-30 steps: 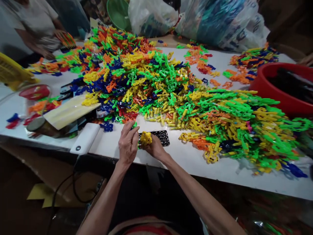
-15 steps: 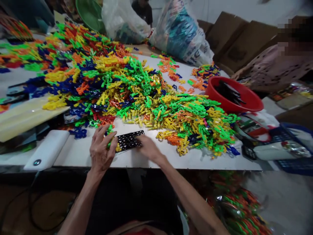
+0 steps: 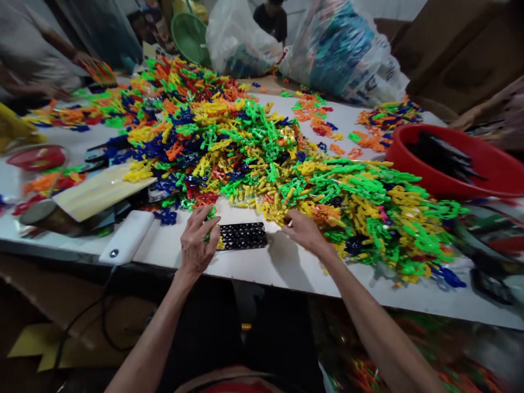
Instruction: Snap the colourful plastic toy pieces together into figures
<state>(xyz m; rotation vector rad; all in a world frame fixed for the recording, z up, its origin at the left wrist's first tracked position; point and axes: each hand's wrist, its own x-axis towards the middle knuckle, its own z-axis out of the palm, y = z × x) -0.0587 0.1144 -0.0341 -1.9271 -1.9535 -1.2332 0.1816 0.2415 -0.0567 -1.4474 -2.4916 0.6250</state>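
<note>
My left hand (image 3: 199, 240) is closed around the left end of a flat black plastic lattice tray (image 3: 245, 236) on the white table. Small green and yellow plastic pieces show between its fingers and the tray. Well to the right of the tray, my right hand (image 3: 303, 233) has its fingers curled together at the near edge of the pile, by some yellow plastic pieces (image 3: 272, 212). What lies between its fingertips is too small to make out. The large pile of green, yellow, orange and blue plastic toy pieces (image 3: 262, 136) spreads behind both hands.
A red basin (image 3: 462, 188) holding dark pieces stands at the right. On the left lie a white power bank (image 3: 126, 238) with a cable and a pale yellow sheet (image 3: 102, 191). Large plastic bags (image 3: 344, 54) stand behind. Other people's arms (image 3: 61, 49) show at both sides.
My right hand has left the black tray and moved right to the pile's edge. My left hand keeps its hold on the tray's left end. The camera view has shifted left.
</note>
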